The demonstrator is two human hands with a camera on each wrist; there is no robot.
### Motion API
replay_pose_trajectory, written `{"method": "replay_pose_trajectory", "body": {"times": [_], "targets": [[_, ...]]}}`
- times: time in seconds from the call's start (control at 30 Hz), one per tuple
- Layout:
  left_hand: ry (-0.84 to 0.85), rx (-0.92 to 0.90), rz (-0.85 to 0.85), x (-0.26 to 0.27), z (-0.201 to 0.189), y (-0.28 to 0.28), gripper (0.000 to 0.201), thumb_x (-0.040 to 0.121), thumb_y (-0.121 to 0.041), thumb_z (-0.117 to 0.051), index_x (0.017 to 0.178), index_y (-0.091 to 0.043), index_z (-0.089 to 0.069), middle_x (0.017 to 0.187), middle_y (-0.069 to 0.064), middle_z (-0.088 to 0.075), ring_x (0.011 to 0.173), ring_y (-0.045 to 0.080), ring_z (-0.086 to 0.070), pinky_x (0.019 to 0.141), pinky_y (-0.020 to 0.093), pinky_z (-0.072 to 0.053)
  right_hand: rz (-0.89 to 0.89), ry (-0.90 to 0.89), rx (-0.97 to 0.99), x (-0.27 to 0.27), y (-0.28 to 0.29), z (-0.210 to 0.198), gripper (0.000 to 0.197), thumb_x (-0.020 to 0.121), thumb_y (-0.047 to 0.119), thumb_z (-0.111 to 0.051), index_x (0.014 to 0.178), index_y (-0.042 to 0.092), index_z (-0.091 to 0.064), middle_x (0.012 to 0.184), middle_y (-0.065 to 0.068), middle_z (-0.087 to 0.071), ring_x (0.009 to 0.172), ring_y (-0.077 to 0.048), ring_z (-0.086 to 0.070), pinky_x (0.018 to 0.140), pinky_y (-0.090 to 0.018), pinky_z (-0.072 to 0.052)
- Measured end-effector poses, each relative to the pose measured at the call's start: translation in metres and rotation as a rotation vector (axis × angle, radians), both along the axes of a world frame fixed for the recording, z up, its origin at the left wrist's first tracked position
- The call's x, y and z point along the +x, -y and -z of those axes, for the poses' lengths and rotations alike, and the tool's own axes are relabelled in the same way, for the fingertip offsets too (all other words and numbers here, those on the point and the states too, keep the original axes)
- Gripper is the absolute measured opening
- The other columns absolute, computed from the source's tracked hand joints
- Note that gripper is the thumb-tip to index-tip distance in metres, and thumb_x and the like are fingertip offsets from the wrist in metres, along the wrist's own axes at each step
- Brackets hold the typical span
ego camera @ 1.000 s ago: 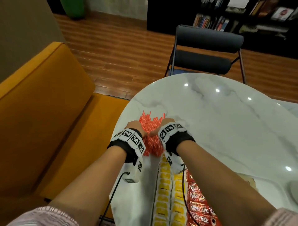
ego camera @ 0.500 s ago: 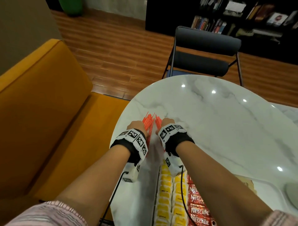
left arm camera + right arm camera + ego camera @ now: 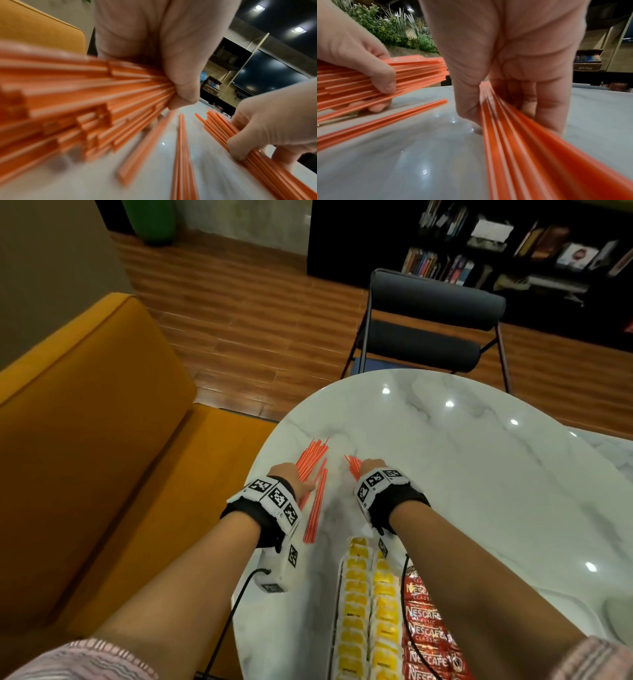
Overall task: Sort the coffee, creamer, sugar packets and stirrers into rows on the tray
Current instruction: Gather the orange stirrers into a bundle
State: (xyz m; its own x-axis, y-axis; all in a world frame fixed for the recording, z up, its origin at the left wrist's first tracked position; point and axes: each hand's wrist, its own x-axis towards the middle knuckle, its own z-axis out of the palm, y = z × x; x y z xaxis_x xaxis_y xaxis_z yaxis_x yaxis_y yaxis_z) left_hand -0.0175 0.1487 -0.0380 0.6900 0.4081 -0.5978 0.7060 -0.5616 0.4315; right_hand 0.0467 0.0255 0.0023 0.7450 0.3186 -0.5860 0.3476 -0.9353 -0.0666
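Head view: the left hand point(image 3: 289, 479) grips the big stirrer bundle point(image 3: 310, 457) near the worktop's point(image 3: 479, 491) far left edge; the right hand point(image 3: 371, 465) pinches a smaller bunch point(image 3: 352, 463). Gathering stirrers is underway, I judge; next, collect the loose stirrers point(image 3: 317, 508) between.

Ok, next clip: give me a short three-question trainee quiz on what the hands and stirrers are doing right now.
1. True or false: both hands hold stirrers.
2. Which bundle is bigger? A left hand's, B right hand's.
3. Fill in: a few loose stirrers lie on the ____ between the hands.

Key
1. True: the left hand grips a fanned bundle and the right hand grips a bundle.
2. A.
3. Table; the loose stirrers lie flat there, short of the yellow packets and red coffee packets.
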Motion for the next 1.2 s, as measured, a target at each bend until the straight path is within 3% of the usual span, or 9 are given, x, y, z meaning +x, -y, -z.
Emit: {"method": "replay_pose_trajectory", "body": {"times": [0.17,0.3,0.57,0.7,0.8,0.9,1.03,1.13,1.2], "targets": [[0.149,-0.182,-0.125,-0.011,0.001,-0.004,0.03,0.091,-0.026,-0.058,0.113,-0.006,-0.05,0.074,0.0,-0.055,0.062,0.011,-0.052,0.053,0.018,-0.039,-0.059,0.033,-0.117,0.002,0.0,0.005,0.058,0.091,0.017,-0.044,0.145,0.021,-0.025,0.139,-0.011,-0.041,0.125,-0.035,-0.044,0.099,-0.044,-0.043],[0.109,-0.127,-0.073,-0.016,0.001,0.002,0.039,0.084,-0.033,-0.066,0.11,-0.007,-0.054,0.104,0.011,-0.062,0.085,0.022,-0.055,0.073,0.025,-0.044,-0.137,0.055,-0.199,0.008,0.003,-0.001,0.054,0.086,0.01,-0.057,0.137,0.009,-0.037,0.136,-0.01,-0.045,0.123,-0.033,-0.048,0.099,-0.042,-0.044],[0.018,0.085,0.018,-0.009,0.004,0.031,0.05,0.079,-0.041,-0.07,0.111,-0.005,-0.057,0.112,0.01,-0.063,0.101,0.025,-0.062,0.078,0.028,-0.048,0.096,0.044,-0.001,0.019,0.017,0.008,0.034,0.093,0.013,-0.047,0.124,-0.001,-0.043,0.128,-0.017,-0.051,0.117,-0.032,-0.052,0.098,-0.036,-0.043],[0.015,0.168,0.069,-0.001,0.001,0.038,0.04,0.084,-0.032,-0.066,0.112,-0.005,-0.058,0.115,0.011,-0.063,0.103,0.026,-0.061,0.077,0.027,-0.047,0.162,-0.004,0.017,0.029,0.021,0.006,0.026,0.098,0.015,-0.04,0.079,0.002,-0.052,0.091,-0.01,-0.058,0.118,-0.029,-0.053,0.095,-0.029,-0.041],[0.004,0.181,0.087,0.004,0.001,0.039,0.036,0.085,-0.028,-0.064,0.111,-0.005,-0.059,0.114,0.012,-0.063,0.102,0.027,-0.062,0.075,0.027,-0.045,0.187,0.007,0.045,0.032,0.026,0.009,0.03,0.098,0.014,-0.04,0.07,0.005,-0.048,0.113,-0.015,-0.059,0.117,-0.029,-0.054,0.093,-0.028,-0.042],[-0.009,0.196,0.121,0.008,0.001,0.04,0.034,0.085,-0.027,-0.063,0.109,-0.004,-0.06,0.112,0.012,-0.064,0.1,0.027,-0.062,0.073,0.027,-0.045,0.156,0.032,0.04,0.032,0.037,0.018,0.039,0.097,0.015,-0.043,0.06,0.01,-0.034,0.104,-0.014,-0.061,0.114,-0.029,-0.056,0.09,-0.027,-0.043],[-0.048,0.222,0.204,0.011,0.001,0.041,0.035,0.083,-0.029,-0.065,0.109,-0.005,-0.059,0.111,0.011,-0.063,0.099,0.026,-0.062,0.071,0.027,-0.044,0.185,0.022,0.077,0.033,0.055,0.021,0.024,0.095,0.025,-0.046,0.088,0.004,-0.055,0.111,-0.015,-0.058,0.107,-0.032,-0.057,0.078,-0.028,-0.04],[-0.086,0.255,0.299,0.014,-0.001,0.041,0.039,0.081,-0.033,-0.067,0.108,-0.007,-0.058,0.109,0.009,-0.063,0.098,0.025,-0.062,0.072,0.028,-0.046,0.173,0.014,0.061,0.039,0.068,0.027,0.029,0.092,0.022,-0.052,0.067,0.01,-0.042,0.089,-0.012,-0.053,0.094,-0.031,-0.058,0.066,-0.025,-0.04],[-0.094,0.258,0.339,0.017,-0.001,0.04,0.038,0.08,-0.035,-0.067,0.105,-0.008,-0.059,0.102,0.009,-0.063,0.095,0.025,-0.063,0.072,0.028,-0.046,0.13,0.03,-0.001,0.043,0.072,0.033,0.019,0.09,0.02,-0.055,0.076,0.008,-0.049,0.1,-0.013,-0.06,0.102,-0.03,-0.059,0.075,-0.027,-0.048]]}}
